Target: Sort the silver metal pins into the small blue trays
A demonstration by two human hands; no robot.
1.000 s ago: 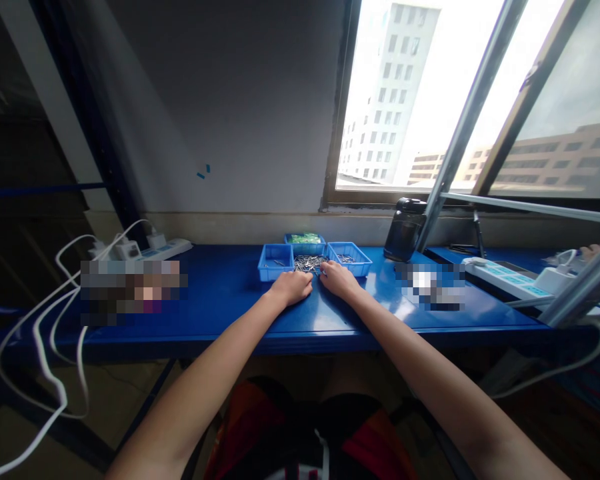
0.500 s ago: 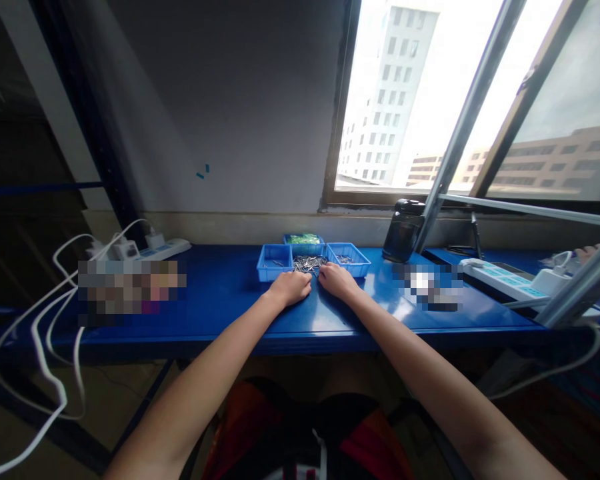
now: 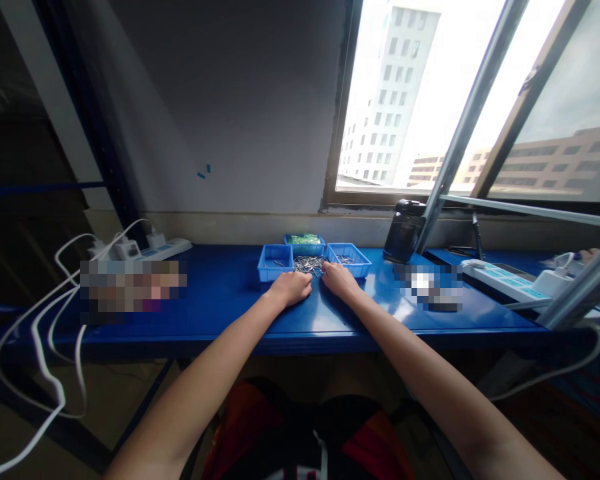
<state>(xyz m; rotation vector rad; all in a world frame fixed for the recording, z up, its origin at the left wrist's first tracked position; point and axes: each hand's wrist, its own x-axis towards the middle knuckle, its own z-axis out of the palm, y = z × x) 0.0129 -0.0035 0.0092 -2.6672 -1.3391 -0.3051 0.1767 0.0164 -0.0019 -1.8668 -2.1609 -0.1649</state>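
- Head view: the left hand [image 3: 291,288] rests on the blue table [image 3: 220,297] with its fingers curled, in front of the left blue bin [image 3: 275,274]; whether its grip is clenched or has something inside cannot be told.
- The right hand [image 3: 342,280] has its fingertips bent at the near right edge of the metal pieces [image 3: 309,263]; its grip is partly hidden, so I cannot tell whether it pinches one.
- These slim, silvery pieces lie heaped between the left bin and the right blue bin [image 3: 359,270], which also holds some.
- Behind the heap, a back blue bin [image 3: 305,249] contains green packets [image 3: 303,239].
- A black container [image 3: 403,232] stands farther right, near the window [image 3: 390,93].
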